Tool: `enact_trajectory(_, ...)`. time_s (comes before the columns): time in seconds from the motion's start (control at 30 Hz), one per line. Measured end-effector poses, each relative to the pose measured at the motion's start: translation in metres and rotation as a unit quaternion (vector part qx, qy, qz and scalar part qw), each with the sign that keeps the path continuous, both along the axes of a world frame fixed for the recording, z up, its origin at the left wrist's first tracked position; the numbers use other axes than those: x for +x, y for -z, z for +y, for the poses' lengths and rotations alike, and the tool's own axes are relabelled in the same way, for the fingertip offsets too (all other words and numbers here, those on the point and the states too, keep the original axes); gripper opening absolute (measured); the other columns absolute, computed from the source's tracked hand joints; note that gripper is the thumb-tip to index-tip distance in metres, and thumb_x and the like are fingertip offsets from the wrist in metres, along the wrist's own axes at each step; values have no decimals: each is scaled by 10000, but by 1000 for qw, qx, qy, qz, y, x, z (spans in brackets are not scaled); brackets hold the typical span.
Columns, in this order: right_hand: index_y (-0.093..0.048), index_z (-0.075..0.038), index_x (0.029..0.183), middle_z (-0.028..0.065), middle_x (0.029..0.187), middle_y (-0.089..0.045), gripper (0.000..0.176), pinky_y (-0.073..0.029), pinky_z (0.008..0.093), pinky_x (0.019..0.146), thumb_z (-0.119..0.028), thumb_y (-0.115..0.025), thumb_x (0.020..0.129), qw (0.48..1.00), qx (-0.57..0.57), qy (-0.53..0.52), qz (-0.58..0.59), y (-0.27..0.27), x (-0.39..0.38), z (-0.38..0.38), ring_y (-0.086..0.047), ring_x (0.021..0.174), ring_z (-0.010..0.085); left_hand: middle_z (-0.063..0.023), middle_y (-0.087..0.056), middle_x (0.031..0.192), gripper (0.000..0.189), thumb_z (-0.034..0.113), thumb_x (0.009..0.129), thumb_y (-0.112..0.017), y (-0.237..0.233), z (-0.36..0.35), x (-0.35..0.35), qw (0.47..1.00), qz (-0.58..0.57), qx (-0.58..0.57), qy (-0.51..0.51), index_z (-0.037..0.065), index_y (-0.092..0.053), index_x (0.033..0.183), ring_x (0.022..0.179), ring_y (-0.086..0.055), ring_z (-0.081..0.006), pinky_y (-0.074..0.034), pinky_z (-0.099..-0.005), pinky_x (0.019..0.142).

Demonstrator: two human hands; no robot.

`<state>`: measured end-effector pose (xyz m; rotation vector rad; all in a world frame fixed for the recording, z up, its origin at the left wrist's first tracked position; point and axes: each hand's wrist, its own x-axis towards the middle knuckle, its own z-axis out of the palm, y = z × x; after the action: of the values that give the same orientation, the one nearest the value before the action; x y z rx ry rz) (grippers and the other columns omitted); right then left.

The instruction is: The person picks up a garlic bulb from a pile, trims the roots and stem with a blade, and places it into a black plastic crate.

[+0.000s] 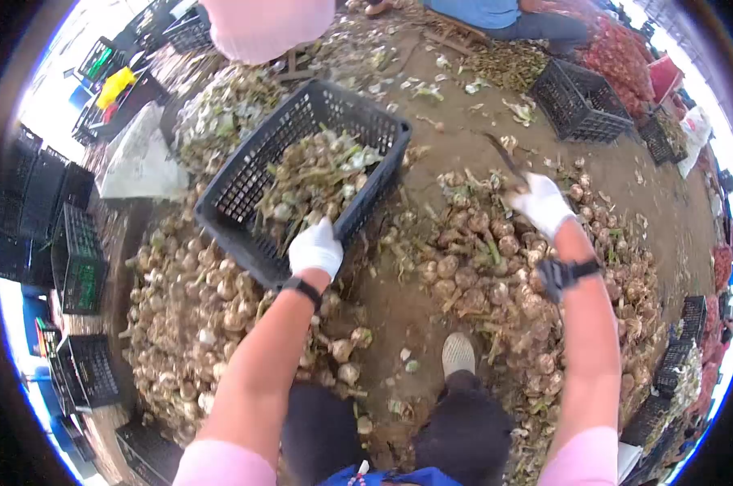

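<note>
My left hand (316, 249), in a white glove, is closed at the near rim of a dark plastic crate (220, 190). Its fingertips lie against the trimmed garlic (318, 174) heaped inside, with stems and dry skins among the bulbs; what the fingers hold is hidden. Out to the right, my gloved right hand (546, 204) grips a sickle (504, 155) by its handle, the dark curved blade pointing up and left. Under that hand spreads a pile of garlic bulbs (504, 267) with stalks still on.
More garlic bulbs (188, 316) lie in a large heap left of my legs. Two seated people, one in a pink top (269, 24) and one in blue (480, 10), are ahead. Another crate (581, 101) stands beside red net sacks (621, 61); stacked crates (30, 190) line the left.
</note>
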<state>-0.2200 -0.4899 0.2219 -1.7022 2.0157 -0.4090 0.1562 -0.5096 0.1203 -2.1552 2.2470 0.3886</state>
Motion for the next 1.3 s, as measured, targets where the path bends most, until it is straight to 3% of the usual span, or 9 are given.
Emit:
enact_trajectory(0.17, -622, 22, 1046, 260, 1053, -616, 508, -478, 406, 880, -370, -649, 724, 996, -40, -40, 65, 140, 10, -180, -600, 1001, 373, -148, -625, 809, 289, 259, 724, -645, 1, 9, 1, 999, 6, -31, -10, 58, -564, 915, 779, -621, -342, -497, -430, 693)
enact_trajectory(0.4, -629, -13, 1079, 234, 1111, -605, 373, -479, 397, 903, -195, -631, 752, 987, 109, -110, 46, 264, 76, -285, -574, 1060, 366, -129, -608, 796, 281, 237, 689, -664, -2, 2, -10, 998, -2, -58, -23, 68, -596, 902, 744, -610, -320, -489, -412, 652)
enact_trajectory(0.57, -632, -12, 1066, 248, 1071, -609, 361, -485, 424, 848, -185, -595, 751, 973, 150, -173, 21, 269, 12, -268, -580, 1030, 375, -140, -609, 751, 283, 166, 615, -674, -2, -2, -17, 998, 7, -58, -40, 47, -615, 864, 688, -602, -335, -492, -402, 641)
enact_trajectory(0.7, -645, -27, 1010, 195, 881, -657, 347, -500, 372, 768, -181, -629, 699, 934, 210, -284, -57, 130, -111, -211, -654, 849, 280, -142, -608, 745, 280, 160, 617, -677, 2, -6, -18, 998, -24, -32, -53, 43, -614, 864, 684, -602, -331, -491, -395, 636)
enact_trajectory(0.77, -659, -39, 922, 236, 861, -640, 264, -511, 402, 786, -219, -609, 737, 988, 117, -103, -21, 135, -126, -232, -645, 840, 348, -142, -608, 743, 279, 158, 621, -682, 0, -7, -20, 998, -27, -18, -62, 41, -614, 865, 682, -602, -329, -491, -391, 635)
enact_trajectory(0.83, -655, -22, 935, 255, 881, -630, 280, -510, 419, 772, -212, -606, 735, 995, -36, -85, -46, 159, -96, -267, -637, 858, 369, -140, -609, 740, 279, 163, 631, -696, -1, -9, -21, 998, -19, -12, -64, 36, -614, 866, 679, -605, -325, -493, -382, 635)
enact_trajectory(1.03, -633, -11, 1027, 240, 1066, -614, 376, -482, 442, 882, -311, -605, 801, 974, 61, -207, -69, 264, 83, -329, -602, 977, 377, -133, -619, 749, 287, 161, 630, -707, -1, -8, -20, 998, -25, -13, -59, 37, -617, 873, 692, -614, -318, -495, -377, 643)
enact_trajectory(1.23, -641, -54, 1008, 187, 960, -659, 411, -510, 409, 811, -347, -676, 721, 978, 79, -159, -107, 297, 65, -321, -629, 909, 360, -131, -622, 763, 292, 118, 595, -677, -4, -8, -22, 997, -11, -2, -74, 45, -618, 872, 702, -613, -319, -495, -376, 660)
enact_trajectory(1.3, -625, 18, 971, 188, 907, -670, 520, -517, 345, 760, -347, -770, 631, 964, 70, -44, -252, 301, 27, -318, -652, 837, 275, -133, -618, 763, 287, 118, 600, -679, -4, -10, -24, 998, -11, -11, -65, 47, -615, 871, 696, -608, -325, -493, -382, 655)
